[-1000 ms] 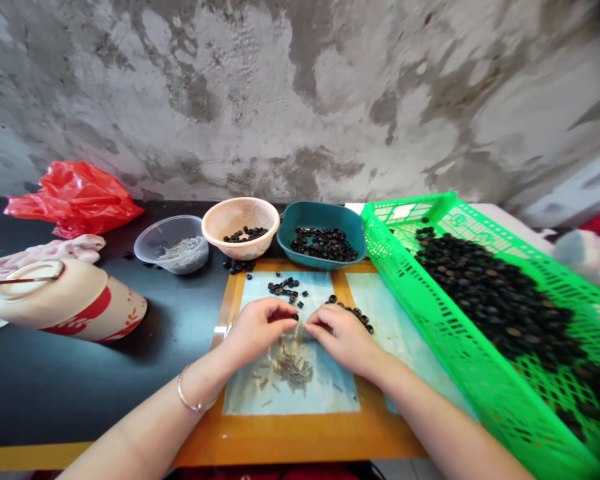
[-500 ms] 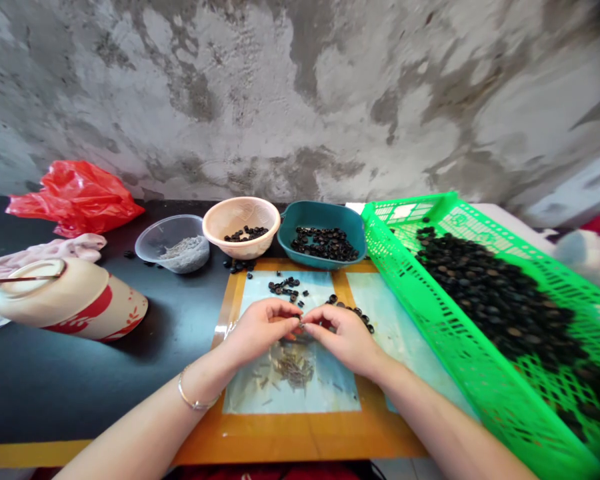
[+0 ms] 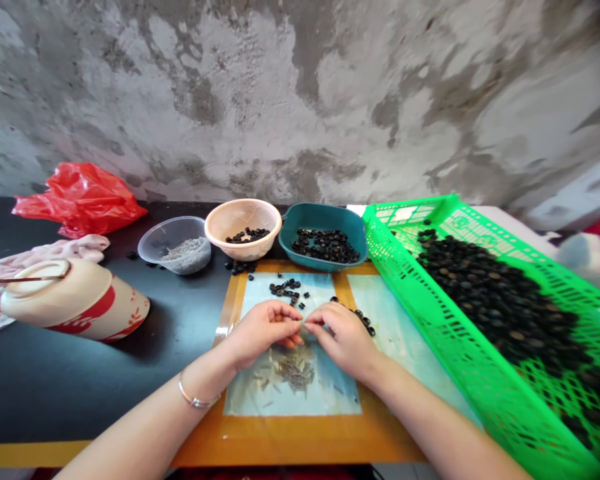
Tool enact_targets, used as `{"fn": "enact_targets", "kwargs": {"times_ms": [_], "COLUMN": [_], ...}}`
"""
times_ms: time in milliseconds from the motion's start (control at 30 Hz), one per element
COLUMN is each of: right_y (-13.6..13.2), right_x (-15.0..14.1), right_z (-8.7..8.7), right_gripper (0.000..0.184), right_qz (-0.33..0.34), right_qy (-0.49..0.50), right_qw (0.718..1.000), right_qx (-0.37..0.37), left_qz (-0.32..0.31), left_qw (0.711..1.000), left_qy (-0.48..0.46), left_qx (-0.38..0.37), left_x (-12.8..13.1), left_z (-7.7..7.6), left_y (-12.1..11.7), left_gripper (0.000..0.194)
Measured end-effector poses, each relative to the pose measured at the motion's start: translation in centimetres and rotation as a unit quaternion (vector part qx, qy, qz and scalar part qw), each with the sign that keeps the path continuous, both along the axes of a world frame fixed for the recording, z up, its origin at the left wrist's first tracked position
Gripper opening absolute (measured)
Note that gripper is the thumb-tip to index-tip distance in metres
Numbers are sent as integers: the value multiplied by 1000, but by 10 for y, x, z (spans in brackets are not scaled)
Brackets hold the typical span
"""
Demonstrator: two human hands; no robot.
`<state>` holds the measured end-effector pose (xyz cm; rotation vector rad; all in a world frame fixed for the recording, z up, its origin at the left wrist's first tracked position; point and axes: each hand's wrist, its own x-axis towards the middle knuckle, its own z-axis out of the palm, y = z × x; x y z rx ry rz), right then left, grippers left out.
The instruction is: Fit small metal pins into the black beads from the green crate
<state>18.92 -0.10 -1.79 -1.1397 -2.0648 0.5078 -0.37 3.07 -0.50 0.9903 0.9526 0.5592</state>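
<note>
Grip, left hand (image 3: 269,328) and right hand (image 3: 344,335): pinch-shaped, near each other, contents cannot tell | black discs (image 3: 294,299) 11 o'clock, thin pins (image 3: 296,371) 6 o'clock | step: apparently fine piecework; next calls for precise pinching

Patchy grey-and-white wall (image 3: 300,100), black tabletop (image 3: 95,387) before it, brownish-yellow front edge (image 3: 35,455), pale floor (image 3: 403,472) below

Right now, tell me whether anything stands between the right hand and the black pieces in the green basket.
Yes: the near wall of the green basket stands between the right hand and the black pieces inside. Some loose pieces also lie just past the hand.
</note>
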Motion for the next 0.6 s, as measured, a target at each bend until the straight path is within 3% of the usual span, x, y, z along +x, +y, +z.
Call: {"fn": "enact_targets", "kwargs": {"times_ms": [267, 467, 600], "right_y": [-5, -6, -4], "right_x": [-2, -1, -1], "right_z": [6, 9, 7], "right_gripper": [9, 10, 8], "right_qz": [55, 62, 59], "right_qy": [-26, -60, -37], "right_qw": [994, 985, 988], "right_qx": [86, 148, 138], "left_qz": [47, 31, 28], "left_qw": [996, 989, 990], "left_qy": [-47, -94, -88], "left_qx": [-65, -113, -106], "left_x": [1, -2, -4], "left_z": [4, 4, 2], "left_y": [-1, 0, 2], "left_gripper": [36, 36, 37]}}
